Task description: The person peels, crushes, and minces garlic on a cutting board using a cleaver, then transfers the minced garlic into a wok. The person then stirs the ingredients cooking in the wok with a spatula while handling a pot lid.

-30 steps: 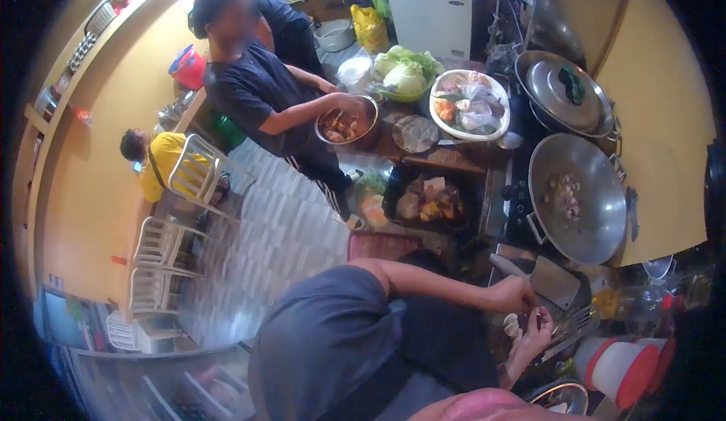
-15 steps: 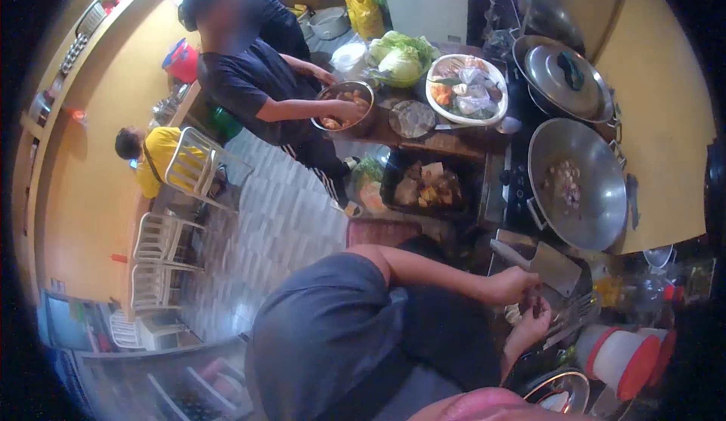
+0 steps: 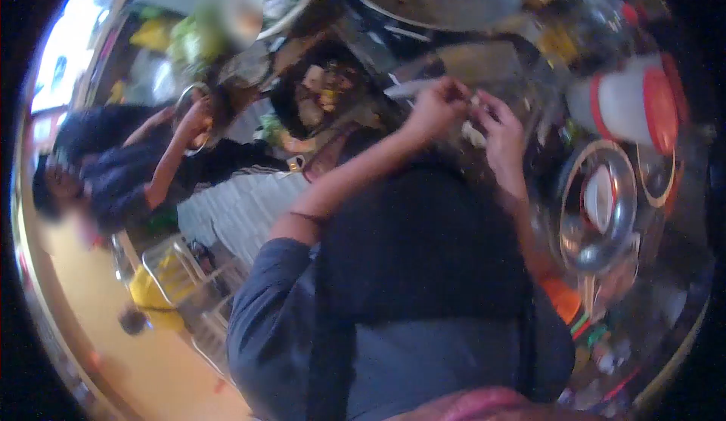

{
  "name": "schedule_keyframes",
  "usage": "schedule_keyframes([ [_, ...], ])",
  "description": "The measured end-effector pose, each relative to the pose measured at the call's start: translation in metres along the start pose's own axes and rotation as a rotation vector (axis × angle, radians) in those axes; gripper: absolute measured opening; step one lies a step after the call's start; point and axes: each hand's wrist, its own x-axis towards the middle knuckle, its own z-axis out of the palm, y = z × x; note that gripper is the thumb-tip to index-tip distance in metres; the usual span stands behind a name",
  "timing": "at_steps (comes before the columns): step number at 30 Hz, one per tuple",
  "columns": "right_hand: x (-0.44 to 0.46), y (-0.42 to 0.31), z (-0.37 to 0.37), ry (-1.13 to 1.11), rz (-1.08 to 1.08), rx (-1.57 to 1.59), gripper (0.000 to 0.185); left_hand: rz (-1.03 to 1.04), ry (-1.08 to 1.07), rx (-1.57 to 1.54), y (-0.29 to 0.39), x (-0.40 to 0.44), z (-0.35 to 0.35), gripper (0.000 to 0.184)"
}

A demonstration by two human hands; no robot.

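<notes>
My left hand point(image 3: 445, 102) is closed, its fingertips brought close to my right hand point(image 3: 499, 122). The right fingers pinch a small pale piece point(image 3: 475, 100), too blurred to name. What the left fingers hold is hidden. Just beyond the left hand lies a cleaver, with a pale handle point(image 3: 408, 88) and a wide grey blade point(image 3: 488, 62). Under the hands, whitish bits point(image 3: 474, 134) are scattered on the dark worktop. A large wok point(image 3: 439, 1) with chopped food in it sits on the far side.
To the right are red-and-white tubs point(image 3: 628, 107) and a metal basin point(image 3: 628, 202) holding a white bowl. A black tray point(image 3: 283, 103) of food pieces stands left of the hands. At far left a co-worker point(image 3: 125, 168) reaches into a pot; someone in yellow point(image 3: 155, 292) sits by white chairs.
The view has swung round and tilted, so the wok now appears at the top and the co-worker farther left. My hands stay close together near the cleaver.
</notes>
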Motion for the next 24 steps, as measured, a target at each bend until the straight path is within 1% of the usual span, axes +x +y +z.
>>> schedule_keyframes([
  [1, 0.002, 0.002, -0.001, -0.008, 0.079, 0.173, 0.028, 0.024, -0.051, -0.143, 0.004, -0.003, -0.003, 0.019],
  [2, 0.004, 0.005, -0.006, 0.032, 0.084, 0.174, 0.028, -0.008, -0.056, -0.196, 0.009, -0.005, -0.001, 0.018],
  [4, -0.001, 0.007, -0.009, 0.003, 0.042, 0.194, 0.028, 0.019, -0.044, -0.039, 0.004, -0.008, 0.001, 0.017],
  [5, -0.003, 0.005, -0.007, 0.061, 0.019, 0.155, 0.025, 0.012, -0.053, -0.037, 0.003, -0.008, 0.001, 0.017],
  [6, -0.004, 0.004, -0.005, 0.067, 0.02, 0.159, 0.025, 0.055, -0.038, 0.142, 0.009, -0.011, 0.002, 0.019],
  [7, -0.005, 0.004, -0.005, 0.094, -0.031, 0.047, 0.023, 0.097, -0.021, 0.318, 0.013, -0.014, 0.004, 0.021],
  [8, -0.006, 0.003, -0.004, 0.119, -0.081, -0.066, 0.022, 0.094, -0.023, 0.319, 0.014, -0.015, 0.004, 0.021],
  [10, -0.009, 0.0, 0.002, 0.149, -0.108, -0.091, 0.021, 0.086, -0.036, 0.384, 0.015, -0.014, 0.004, 0.026],
  [11, -0.01, -0.002, 0.004, 0.178, -0.138, -0.116, 0.02, 0.085, -0.036, 0.384, 0.017, -0.015, 0.005, 0.026],
  [13, -0.01, -0.006, 0.006, 0.181, -0.136, -0.148, 0.021, 0.148, -0.03, 0.423, 0.019, -0.017, 0.006, 0.027],
  [14, -0.011, -0.007, 0.006, 0.182, -0.134, -0.18, 0.021, 0.146, -0.031, 0.422, 0.021, -0.018, 0.006, 0.027],
  [15, -0.01, -0.005, 0.004, 0.182, -0.132, -0.18, 0.021, 0.132, -0.013, 0.433, 0.023, -0.018, 0.006, 0.025],
  [17, -0.006, 0.001, -0.002, 0.092, -0.119, -0.168, 0.021, 0.119, 0.002, 0.443, 0.022, -0.018, 0.005, 0.024],
  [18, -0.005, 0.003, -0.002, 0.094, -0.116, -0.169, 0.021, 0.125, 0.017, 0.432, 0.019, -0.016, 0.005, 0.023],
  [20, -0.004, 0.006, -0.003, 0.098, -0.18, -0.179, 0.02, 0.13, 0.029, 0.42, 0.016, -0.016, 0.005, 0.021],
  [22, -0.006, 0.005, -0.001, 0.122, -0.179, -0.228, 0.02, 0.236, 0.025, 0.419, 0.016, -0.017, 0.006, 0.02],
  [23, -0.006, 0.004, 0.0, 0.144, -0.179, -0.277, 0.02, 0.235, 0.024, 0.419, 0.015, -0.017, 0.006, 0.02],
  [24, -0.007, 0.003, 0.0, 0.144, -0.178, -0.277, 0.02, 0.292, 0.041, 0.52, 0.015, -0.016, 0.005, 0.021],
])
